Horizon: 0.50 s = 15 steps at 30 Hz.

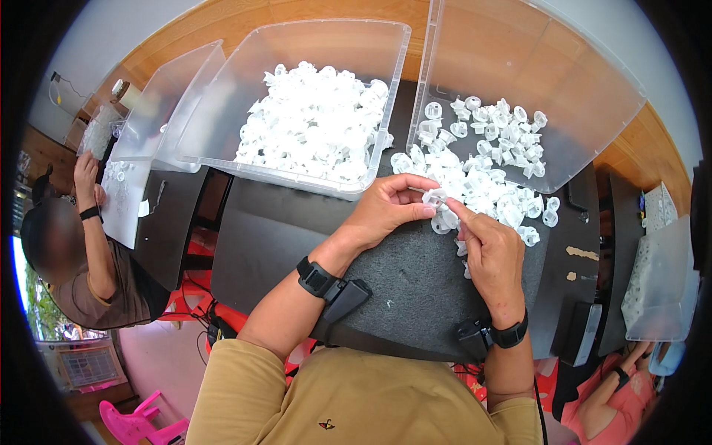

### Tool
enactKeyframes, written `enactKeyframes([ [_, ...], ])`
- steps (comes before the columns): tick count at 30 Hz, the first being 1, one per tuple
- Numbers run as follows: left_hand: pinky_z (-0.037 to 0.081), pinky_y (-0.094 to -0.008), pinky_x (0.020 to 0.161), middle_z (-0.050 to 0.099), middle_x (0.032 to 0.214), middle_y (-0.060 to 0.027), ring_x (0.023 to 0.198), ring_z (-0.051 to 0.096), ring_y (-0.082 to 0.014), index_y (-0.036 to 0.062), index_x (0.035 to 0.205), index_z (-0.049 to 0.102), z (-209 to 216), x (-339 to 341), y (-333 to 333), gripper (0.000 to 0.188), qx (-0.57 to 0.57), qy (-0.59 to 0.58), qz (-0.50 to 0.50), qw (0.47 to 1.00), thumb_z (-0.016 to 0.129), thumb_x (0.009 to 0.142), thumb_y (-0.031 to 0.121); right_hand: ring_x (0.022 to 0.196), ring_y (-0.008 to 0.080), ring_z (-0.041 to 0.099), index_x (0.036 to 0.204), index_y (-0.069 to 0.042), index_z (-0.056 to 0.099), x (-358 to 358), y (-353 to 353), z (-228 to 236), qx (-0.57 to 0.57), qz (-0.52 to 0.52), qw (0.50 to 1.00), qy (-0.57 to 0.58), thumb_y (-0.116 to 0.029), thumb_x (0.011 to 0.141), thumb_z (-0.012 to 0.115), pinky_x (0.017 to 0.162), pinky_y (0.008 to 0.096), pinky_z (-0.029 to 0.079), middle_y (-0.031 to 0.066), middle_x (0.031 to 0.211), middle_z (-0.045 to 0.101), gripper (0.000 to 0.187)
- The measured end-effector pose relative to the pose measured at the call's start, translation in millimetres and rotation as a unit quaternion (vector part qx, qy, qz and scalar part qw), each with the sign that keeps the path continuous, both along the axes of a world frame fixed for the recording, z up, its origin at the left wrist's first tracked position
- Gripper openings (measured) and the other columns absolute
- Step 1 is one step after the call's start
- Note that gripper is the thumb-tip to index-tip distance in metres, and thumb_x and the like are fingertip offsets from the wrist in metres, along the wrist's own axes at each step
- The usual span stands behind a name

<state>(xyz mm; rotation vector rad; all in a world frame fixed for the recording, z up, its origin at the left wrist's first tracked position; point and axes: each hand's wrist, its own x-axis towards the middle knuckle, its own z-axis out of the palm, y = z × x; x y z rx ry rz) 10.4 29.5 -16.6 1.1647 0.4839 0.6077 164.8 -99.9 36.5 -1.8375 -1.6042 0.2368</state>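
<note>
Between its thumb and fingers, my left hand (393, 204) pinches a small white plastic part (434, 197) with a round rim. My right hand (489, 252) is closed, its index finger reaching to that same part; whether it holds something small there is hidden. Just beyond both hands lies a loose pile of similar white plastic parts (486, 189), which runs into a clear tub (578, 81) lying with its opening toward me. A few parts lie close under my fingers on the dark grey mat (393, 297).
To the left, another clear tub (200, 133) is heaped with white parts. A person (111, 274) works at a table on the far left. Another person (608, 404) sits at the lower right, near a clear bin (660, 282). A pink chair (141, 423) stands lower left.
</note>
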Motion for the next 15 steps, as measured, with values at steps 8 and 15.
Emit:
enactKeyframes([
  [8,0.051,-0.0268,0.089,0.064,0.11,-0.008,0.098,0.062,-0.0133,-0.0022,0.113,0.062,-2.8,-0.9,-0.7,0.035,0.004,0.002,-0.003,1.0,0.071,0.079,-0.005,0.061,0.0253,0.062,0.117,-0.022,0.066,-2.1,-2.0,0.1,0.005,-0.001,0.999,-0.045,-0.001,0.077,0.06,0.054,0.0372,0.047,0.0058,0.07,0.062,0.046],
  [15,0.051,-0.0277,0.089,0.06,0.116,-0.0092,0.1,0.061,-0.0137,-0.0016,0.106,0.065,-3.8,0.2,-1.8,0.03,0.021,-0.005,0.005,1.0,0.071,0.077,-0.006,0.058,0.0262,0.06,0.115,-0.022,0.066,-5.6,-1.9,0.8,0.023,-0.001,0.992,-0.128,-0.002,0.078,0.059,0.05,0.0383,0.046,0.0052,0.069,0.059,0.042],
])
